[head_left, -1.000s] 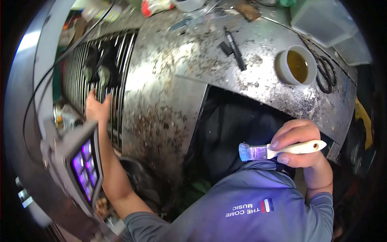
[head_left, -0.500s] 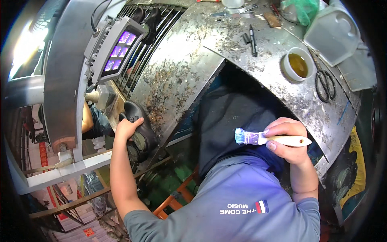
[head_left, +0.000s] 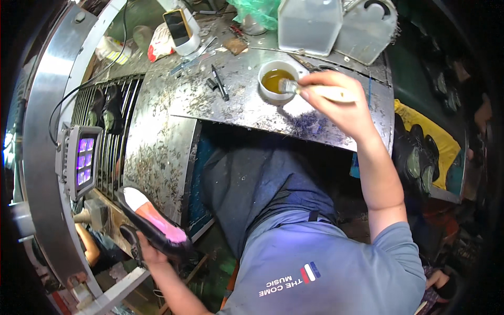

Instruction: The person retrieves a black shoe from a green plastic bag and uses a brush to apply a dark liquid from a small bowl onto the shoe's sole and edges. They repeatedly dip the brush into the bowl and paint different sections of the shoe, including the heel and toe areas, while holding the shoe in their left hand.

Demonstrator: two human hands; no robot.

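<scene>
At the lower left my left hand is closed on a black shoe, its bottom facing up with white, orange and pink areas showing. Part of a second black shoe shows beside that hand; whether it is gripped as well, I cannot make out. My right hand pinches the pale handle of a flat paintbrush. The brush's bristles are over or in the yellow-brown liquid of a white bowl on the metal bench.
Scissors lie behind the bowl, partly hidden by my right hand. A marker lies left of it. Clear plastic containers stand at the back. A lit lamp and a rack with shoes are at the left.
My right hand has carried the paintbrush from in front of my body to the bowl. My left hand has turned the shoe over, bringing its bottom up. The whole view has shifted rightward.
</scene>
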